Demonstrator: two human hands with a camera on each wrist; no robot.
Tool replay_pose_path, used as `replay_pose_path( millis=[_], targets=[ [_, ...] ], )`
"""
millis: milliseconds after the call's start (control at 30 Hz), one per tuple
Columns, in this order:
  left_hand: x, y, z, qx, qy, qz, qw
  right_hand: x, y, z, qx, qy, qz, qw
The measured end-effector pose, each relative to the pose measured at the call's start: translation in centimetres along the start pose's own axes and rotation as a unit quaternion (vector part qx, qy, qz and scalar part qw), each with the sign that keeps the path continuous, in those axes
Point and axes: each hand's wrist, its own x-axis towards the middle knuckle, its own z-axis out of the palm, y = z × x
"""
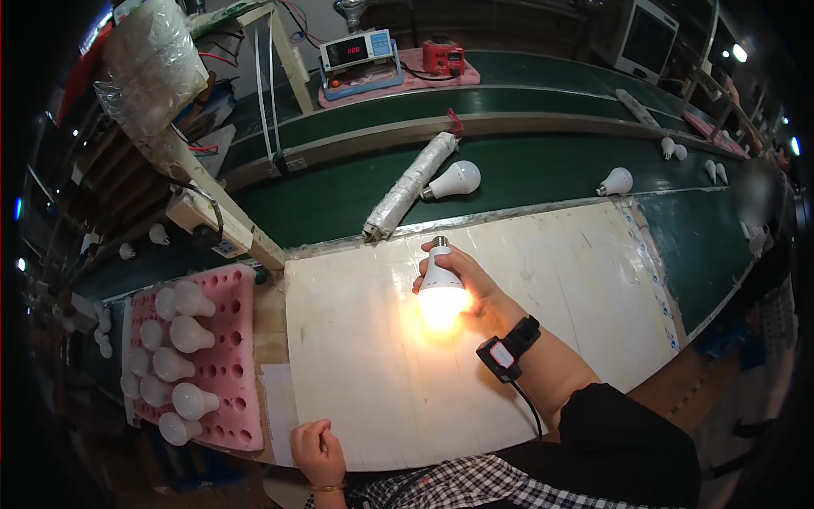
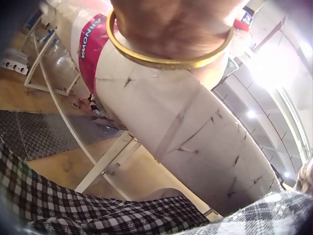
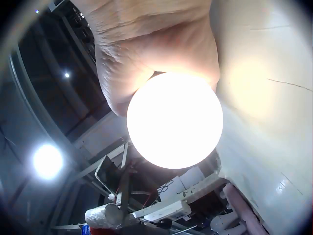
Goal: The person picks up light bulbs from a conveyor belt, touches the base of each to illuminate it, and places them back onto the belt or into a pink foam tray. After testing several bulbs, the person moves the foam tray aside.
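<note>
Over the white work surface my right hand (image 1: 465,276) grips a lit light bulb (image 1: 442,293). Its metal base points away from me and the glowing dome toward me. In the right wrist view the dome (image 3: 174,120) is a bright white disc that hides the fingertips behind it. My left hand (image 1: 319,454) rests at the near left edge of the surface, fingers loosely curled, holding nothing visible. The left wrist view shows mostly the wrist with a gold bangle (image 2: 166,62). To the left, several unlit bulbs (image 1: 193,400) sit on a pink foam tray (image 1: 242,377).
Beyond the white board (image 1: 365,373), a silver-wrapped bar (image 1: 411,187) and a loose bulb (image 1: 454,181) lie on the green belt. Another bulb (image 1: 616,181) is farther right. A post (image 1: 212,199) with sockets rises at the left. A meter (image 1: 356,53) stands at the back.
</note>
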Motion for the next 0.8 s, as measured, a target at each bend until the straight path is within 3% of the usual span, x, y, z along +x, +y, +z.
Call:
replay_pose_path(
  millis=[200, 500, 600, 667, 700, 733, 767, 800],
  targets=[
    [-0.3, -0.2, 0.0, -0.004, -0.005, -0.023, 1.0, 0.1, 0.0, 0.1, 0.013, 0.013, -0.001, 1.0],
    [-0.3, -0.8, 0.3, -0.007, 0.012, 0.008, 1.0, 0.2, 0.2, 0.7, 0.009, 0.015, -0.008, 1.0],
    [0.1, -0.7, -0.1, -0.017, -0.004, -0.001, 1.0, 4.6, -0.9, 1.3, -0.022, 0.066, 0.004, 0.998],
    [0.9, 0.5, -0.9, -0.023, 0.008, 0.029, 0.999, 7.3, -3.1, 3.9, -0.011, 0.033, -0.039, 0.999],
    [1.0, 0.5, -0.9, -0.022, 0.01, 0.032, 0.999, 8.7, -4.2, 4.7, -0.093, 0.006, -0.069, 0.993],
    [1.0, 0.5, -0.8, -0.027, 0.014, 0.035, 0.999, 10.0, -5.2, 5.1, -0.174, -0.021, -0.098, 0.98],
    [0.9, 0.5, -0.9, -0.032, 0.019, 0.035, 0.999, 11.8, -5.8, 4.1, -0.398, 0.016, -0.17, 0.902],
    [0.9, 0.6, -0.9, -0.031, 0.021, 0.033, 0.999, 13.4, -6.6, 3.0, -0.597, 0.051, -0.232, 0.766]
  ],
)
